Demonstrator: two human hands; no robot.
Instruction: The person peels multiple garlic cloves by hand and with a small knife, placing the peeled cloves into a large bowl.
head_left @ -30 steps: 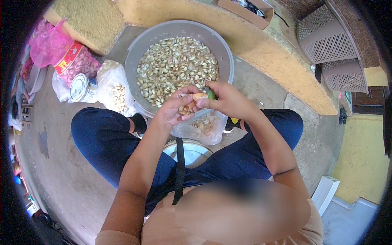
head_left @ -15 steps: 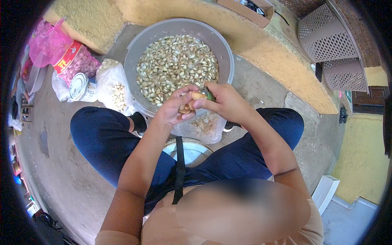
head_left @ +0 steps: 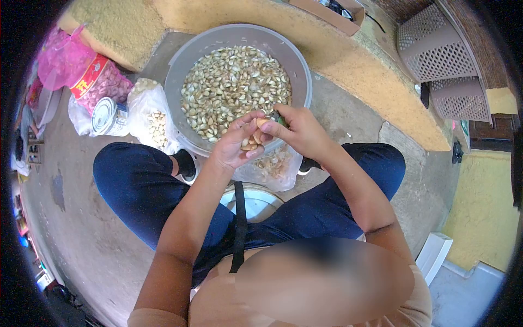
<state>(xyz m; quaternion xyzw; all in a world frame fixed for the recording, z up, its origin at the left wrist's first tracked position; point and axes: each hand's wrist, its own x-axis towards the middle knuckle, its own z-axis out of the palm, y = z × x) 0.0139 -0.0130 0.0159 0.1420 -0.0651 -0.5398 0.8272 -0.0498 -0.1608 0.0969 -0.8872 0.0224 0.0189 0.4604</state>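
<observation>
Right hand [head_left: 305,132]: its thumb has moved in over the clove [head_left: 261,122] since a second ago, and less of the green item [head_left: 277,116] now shows.
Right fingers: clamped on that green item, mostly hidden, its shape unclear.
Left hand [head_left: 233,144]: fingers pinch the pale orange clove and curl around several loose cloves [head_left: 250,145] in the palm.
Clove: between both hands, above the basin's near edge.
Basin [head_left: 303,71]: grey, round, deep, smooth-walled, on the floor; the hands hide part of its near rim.
Basin cloves [head_left: 237,82]: small, plump, pointed, cream to brown, glossy.
Peelings bag [head_left: 291,175]: thin, crumpled, translucent plastic, partly behind the left hand, holding papery skins.
Left of basin: a white bag [head_left: 143,111] of pale cloves, a shiny round can [head_left: 111,121] beside it, and a pink mesh sack [head_left: 111,90] with a red label.
Beyond: a rough yellow ledge [head_left: 370,90], a cardboard box [head_left: 348,25] on it, and latticed plastic crates [head_left: 436,52] at right.
Floor [head_left: 92,229]: worn grey concrete.
</observation>
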